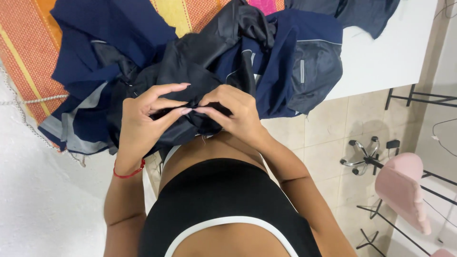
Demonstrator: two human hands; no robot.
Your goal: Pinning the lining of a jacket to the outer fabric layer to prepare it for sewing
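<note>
**Both hands pinch a fold of black cloth above a heap of dark garments**

Nearest the camera is the person's own torso in a black top with a white edge (223, 209), and just above it the two hands meet. Left hand (145, 121), with a red cord bracelet (129, 173) at the wrist, has its thumb and forefinger closed on a bunched fold of the black cloth (200, 71). Right hand (235, 112) is clamped on the same fold, fingertips touching those of the left, so the hands are together with the cloth between them.

That black cloth rises from the hands into a heap of navy and grey garments (290, 66), which spreads to both sides of it and behind it. Left of the heap and under it lies an orange and yellow striped cover (28, 57). Right of the heap a white worktop (390, 52) shows bare, with another dark piece (352, 14) at its far edge. Below the worktop, well to the right of the hands, a pink chair (402, 188) stands on the pale tiled floor (323, 138), near a chrome wheeled chair base (364, 159).
</note>
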